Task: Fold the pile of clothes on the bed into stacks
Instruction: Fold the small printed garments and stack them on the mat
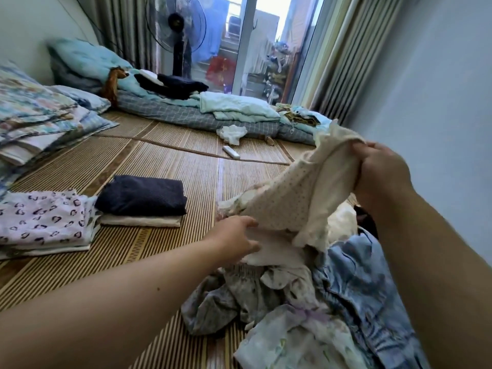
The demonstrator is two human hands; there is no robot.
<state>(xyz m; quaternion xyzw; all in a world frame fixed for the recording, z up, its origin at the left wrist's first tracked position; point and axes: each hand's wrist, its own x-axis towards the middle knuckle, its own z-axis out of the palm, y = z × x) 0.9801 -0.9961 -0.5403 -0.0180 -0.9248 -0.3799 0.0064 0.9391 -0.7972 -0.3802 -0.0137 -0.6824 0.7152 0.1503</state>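
My right hand (380, 169) grips the top of a cream dotted garment (300, 195) and holds it up above the unfolded pile (306, 302) at the lower right. My left hand (237, 241) reaches under the hanging cloth and takes hold of its lower white edge with fingers and thumb. On the bamboo mat (165, 161) to the left lie two folded stacks: a dark navy piece on a white one (141, 198), and a white heart-print piece on top of others (42, 219).
Folded quilts and pillows (40, 115) are piled at the far left. A grey checked mattress with teal bedding (213, 113) runs along the back. A white remote (231, 152) and a crumpled white cloth (231, 133) lie mid-mat. A standing fan (177, 27) is by the window.
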